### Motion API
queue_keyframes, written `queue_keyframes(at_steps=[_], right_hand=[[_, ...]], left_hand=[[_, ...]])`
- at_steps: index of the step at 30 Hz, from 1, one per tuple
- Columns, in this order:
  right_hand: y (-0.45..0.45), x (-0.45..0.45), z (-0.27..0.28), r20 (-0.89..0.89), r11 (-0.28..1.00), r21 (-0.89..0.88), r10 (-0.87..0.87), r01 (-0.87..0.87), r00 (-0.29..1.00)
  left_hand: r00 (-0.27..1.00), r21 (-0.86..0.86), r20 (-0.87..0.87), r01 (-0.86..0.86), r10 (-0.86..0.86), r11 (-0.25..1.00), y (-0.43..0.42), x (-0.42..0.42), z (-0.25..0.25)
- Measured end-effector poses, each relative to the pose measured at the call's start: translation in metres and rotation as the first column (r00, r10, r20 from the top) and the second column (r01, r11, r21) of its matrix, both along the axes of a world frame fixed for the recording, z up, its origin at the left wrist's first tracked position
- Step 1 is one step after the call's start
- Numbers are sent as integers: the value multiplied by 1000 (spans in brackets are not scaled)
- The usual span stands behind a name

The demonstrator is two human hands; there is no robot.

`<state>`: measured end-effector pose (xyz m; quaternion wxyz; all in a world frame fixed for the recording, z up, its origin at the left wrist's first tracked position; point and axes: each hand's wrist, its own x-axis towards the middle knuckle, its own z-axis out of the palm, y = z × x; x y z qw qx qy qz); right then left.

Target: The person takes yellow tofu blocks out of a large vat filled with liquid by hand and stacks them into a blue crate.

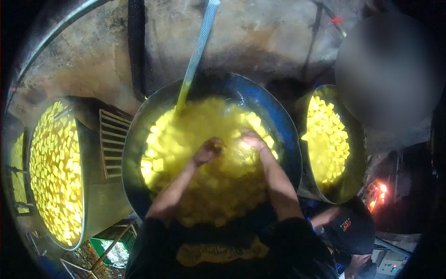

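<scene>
A large round dark vat (pixel 290 135) holds yellow liquid with many yellow cubes (pixel 158 164) in it. Over the middle of the vat, my left hand (pixel 210 149) is curled at the liquid's surface; whatever it may hold is too blurred to make out. To its right, my right hand (pixel 251 139) is partly in the liquid near the cubes, its fingers blurred and hidden. A pale mesh hose (pixel 197 53) comes down from above into the back left of the vat.
At the left stands a big container (pixel 82 186) full of yellow cubes, beside a slatted rack (pixel 115 144). Another vat (pixel 350 139) of cubes is at the right. A person in dark clothing (pixel 350 228) is at lower right, near a fire (pixel 378 193). A green crate (pixel 98 246) is at lower left.
</scene>
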<state>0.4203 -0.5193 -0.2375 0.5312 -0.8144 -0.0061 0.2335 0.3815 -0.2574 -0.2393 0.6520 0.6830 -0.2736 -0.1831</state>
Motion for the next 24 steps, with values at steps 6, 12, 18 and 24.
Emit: queue_keyframes(at_steps=[6, 12, 18, 24], right_hand=[[45, -51, 100, -151, 993, 54, -92, 101, 984], [103, -81, 135, 47, 999, -10, -46, 47, 998], [121, -76, 130, 160, 993, -69, -81, 93, 984], [126, -62, 90, 476, 446, -879, 815, 168, 330]], left_hand=[[836, -227, -456, -441, 305, 868, -9, 5, -76], [585, -472, -811, -655, 1, 590, -23, -33, 31], [593, -565, -801, -701, -86, 435, -35, -33, 16], [307, -406, -886, -875, -348, 263, -35, -41, 69]])
